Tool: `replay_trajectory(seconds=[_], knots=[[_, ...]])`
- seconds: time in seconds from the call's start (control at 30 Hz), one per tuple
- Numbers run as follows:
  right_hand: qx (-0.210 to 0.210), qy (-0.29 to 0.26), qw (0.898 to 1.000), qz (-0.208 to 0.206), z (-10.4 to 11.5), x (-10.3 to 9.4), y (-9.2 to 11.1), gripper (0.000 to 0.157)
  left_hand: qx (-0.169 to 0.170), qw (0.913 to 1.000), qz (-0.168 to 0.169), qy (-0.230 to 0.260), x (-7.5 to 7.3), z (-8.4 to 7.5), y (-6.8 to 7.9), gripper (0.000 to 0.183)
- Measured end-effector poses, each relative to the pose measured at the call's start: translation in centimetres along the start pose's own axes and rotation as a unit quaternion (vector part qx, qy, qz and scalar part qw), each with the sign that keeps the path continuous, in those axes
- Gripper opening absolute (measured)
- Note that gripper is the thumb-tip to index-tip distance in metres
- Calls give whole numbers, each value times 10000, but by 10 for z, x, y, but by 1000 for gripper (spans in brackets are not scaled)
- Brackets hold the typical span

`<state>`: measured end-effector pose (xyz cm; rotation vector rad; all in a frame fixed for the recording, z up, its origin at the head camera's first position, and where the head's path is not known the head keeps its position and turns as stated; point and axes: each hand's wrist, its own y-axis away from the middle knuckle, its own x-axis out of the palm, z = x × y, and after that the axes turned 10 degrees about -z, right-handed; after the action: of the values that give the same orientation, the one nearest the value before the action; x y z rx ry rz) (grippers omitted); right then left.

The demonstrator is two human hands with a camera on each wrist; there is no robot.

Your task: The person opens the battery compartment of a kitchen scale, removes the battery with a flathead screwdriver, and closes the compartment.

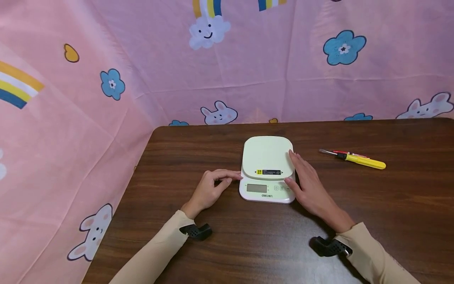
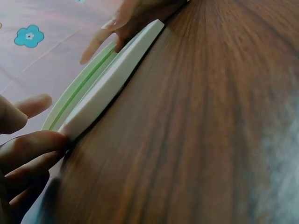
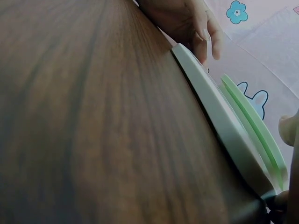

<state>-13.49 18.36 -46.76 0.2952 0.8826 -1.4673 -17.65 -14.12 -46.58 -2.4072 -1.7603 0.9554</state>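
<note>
A white kitchen scale (image 1: 268, 157) with a pale green platform lies flat on the brown wooden table (image 1: 220, 244). Its grey display (image 1: 257, 188) looks blank, and the buttons sit to the right of it. My left hand (image 1: 209, 190) touches the scale's left edge with extended fingertips, which the left wrist view also shows against the scale's side (image 2: 112, 84). At the opposite edge, my right hand (image 1: 312, 189) lies along the side with its fingers straight and the thumb near the buttons. In the right wrist view part of this hand is cut off by the frame.
A yellow-handled screwdriver (image 1: 365, 161) lies to the right of the scale, with a thin red item (image 1: 349, 153) just behind it. Behind the table hangs a pink patterned cloth (image 1: 255, 79), which also covers the left side.
</note>
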Motion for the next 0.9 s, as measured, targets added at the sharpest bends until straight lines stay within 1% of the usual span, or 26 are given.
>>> replay_trajectory(seconds=[0.3,0.53,0.67,0.73,0.83,0.9], knots=[[-158,-43,9996,-228,-5,-5,4,73,-50,9999,115,86,7,-1,-4,24],[-56,10,9999,-117,-3,-4,4,73,-220,9997,-42,64,7,-1,-4,25],[55,-24,10000,1,-2,-3,3,74,-374,9992,-20,123,3,1,-2,25],[166,-151,9997,87,-2,-4,3,74,-404,9991,105,27,1,2,-2,26],[387,-402,9980,303,-6,-11,6,74,-296,9978,426,-422,-8,7,0,30],[492,-490,9967,430,-11,-21,11,74,-173,9942,698,-805,-18,10,0,34]])
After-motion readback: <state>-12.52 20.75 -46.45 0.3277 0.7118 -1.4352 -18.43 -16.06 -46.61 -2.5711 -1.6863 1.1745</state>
